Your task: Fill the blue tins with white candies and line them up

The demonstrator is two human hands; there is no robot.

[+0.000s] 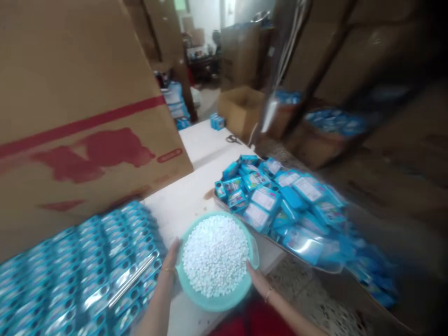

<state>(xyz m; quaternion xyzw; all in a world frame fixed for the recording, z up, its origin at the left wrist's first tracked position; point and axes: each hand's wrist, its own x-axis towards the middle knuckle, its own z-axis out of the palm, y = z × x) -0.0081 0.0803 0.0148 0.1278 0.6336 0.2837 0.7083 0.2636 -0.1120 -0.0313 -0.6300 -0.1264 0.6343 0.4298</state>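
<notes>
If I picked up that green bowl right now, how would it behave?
The green bowl may feel fairly weighty, since white pieces cover most of its opening. Those small, loose-looking pieces would probably shift and spill if it tipped.

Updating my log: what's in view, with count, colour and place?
Basin: one, turquoise, bottom centre
Pellets: uncountable, white, in basin
Rowed packs: many, blue, left
Rods: seemingly two, silvery, on rowed packs
Printed carton: one, brown, behind rowed packs
Heaped packs: many, blue, right
Scissors: one, dark, far tabletop
Small packs: several, blue, far tabletop
Table: one, white, centre
Further cartons: several, brown, background
Garment: one, red, bottom edge
Left hand: one, on basin's left
Right hand: one, on basin's right
</notes>
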